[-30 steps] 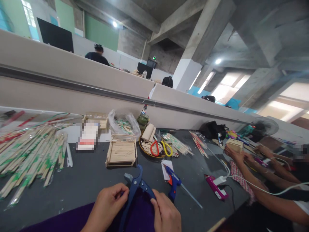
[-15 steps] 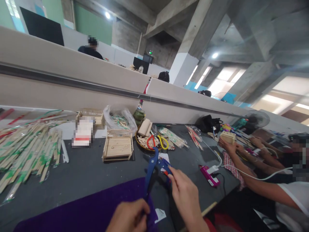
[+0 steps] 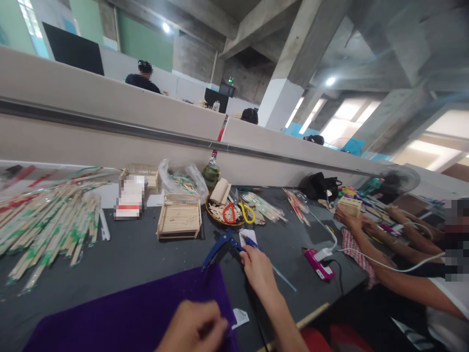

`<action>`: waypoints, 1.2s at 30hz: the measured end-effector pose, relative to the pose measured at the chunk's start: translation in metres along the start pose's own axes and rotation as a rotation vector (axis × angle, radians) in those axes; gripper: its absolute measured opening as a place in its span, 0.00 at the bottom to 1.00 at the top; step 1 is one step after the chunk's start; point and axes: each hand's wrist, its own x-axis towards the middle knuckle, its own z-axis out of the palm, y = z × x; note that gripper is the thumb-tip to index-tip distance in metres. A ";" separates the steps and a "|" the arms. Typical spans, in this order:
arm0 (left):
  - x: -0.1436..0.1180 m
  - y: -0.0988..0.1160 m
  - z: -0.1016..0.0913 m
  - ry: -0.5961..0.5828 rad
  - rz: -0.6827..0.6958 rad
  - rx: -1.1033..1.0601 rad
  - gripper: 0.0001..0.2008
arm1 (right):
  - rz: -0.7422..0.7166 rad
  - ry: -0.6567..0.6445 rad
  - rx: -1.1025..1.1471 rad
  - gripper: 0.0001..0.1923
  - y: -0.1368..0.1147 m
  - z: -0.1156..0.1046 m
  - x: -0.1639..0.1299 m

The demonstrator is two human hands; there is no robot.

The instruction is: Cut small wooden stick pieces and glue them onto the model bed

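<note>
My right hand (image 3: 258, 271) is closed around the body of a blue glue gun (image 3: 219, 247), whose nozzle end lies over a small white paper (image 3: 248, 237). The gun's handle points left, just above the purple cloth. A clear glue stick (image 3: 285, 277) sticks out behind, to the right of my hand. My left hand (image 3: 196, 325) hovers over the purple cloth (image 3: 139, 308) with curled fingers, slightly blurred. Whether anything is pinched in it is hidden. Beyond the gun sits a small frame of thin wooden sticks (image 3: 179, 220).
Wrapped chopsticks (image 3: 51, 230) cover the left side. A basket (image 3: 212, 215) with wood scraps and red-and-yellow-handled scissors (image 3: 249, 213) stands at the back. On the right are a pink power strip (image 3: 318, 264), a white cable and a co-worker's hands holding a wooden box (image 3: 350, 207).
The glue gun has swung round, its handle now pointing left and away from my left hand. My right hand has moved slightly left and up. The glue stick has come into view.
</note>
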 end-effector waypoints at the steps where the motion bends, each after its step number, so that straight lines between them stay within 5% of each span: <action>1: 0.005 -0.006 -0.018 0.159 -0.048 0.052 0.22 | -0.004 -0.001 0.012 0.12 -0.004 0.006 0.001; 3: 0.015 -0.021 -0.055 0.372 -0.137 0.263 0.23 | -0.004 0.018 0.026 0.11 -0.011 0.017 0.002; 7: 0.021 -0.053 -0.091 0.333 -0.198 0.459 0.18 | -0.003 0.095 0.036 0.13 -0.025 0.041 0.004; 10: 0.013 -0.065 -0.081 0.173 -0.180 0.570 0.10 | -0.009 0.147 0.043 0.15 -0.029 0.054 0.005; 14: 0.000 -0.062 -0.059 0.029 -0.147 0.672 0.12 | -0.037 0.199 0.062 0.17 -0.029 0.060 0.005; 20: -0.013 -0.049 -0.050 -0.063 -0.125 0.707 0.12 | -0.186 0.228 0.196 0.17 -0.037 0.040 -0.021; 24: -0.024 -0.038 -0.063 -0.104 -0.100 0.662 0.12 | -0.444 0.095 0.311 0.09 -0.037 0.015 -0.065; 27: -0.052 -0.025 -0.074 -0.232 -0.040 0.627 0.13 | -0.643 -0.147 0.383 0.06 -0.023 0.006 -0.101; 29: -0.079 -0.018 -0.077 -0.324 -0.057 0.585 0.14 | -0.716 -0.253 0.342 0.14 -0.010 0.010 -0.121; 32: -0.119 -0.015 -0.073 -0.349 -0.164 0.584 0.24 | -0.789 -0.238 0.213 0.33 0.004 0.023 -0.137; 36: -0.143 -0.020 -0.073 -0.220 -0.202 0.612 0.26 | -0.823 -0.179 0.257 0.11 0.006 0.033 -0.135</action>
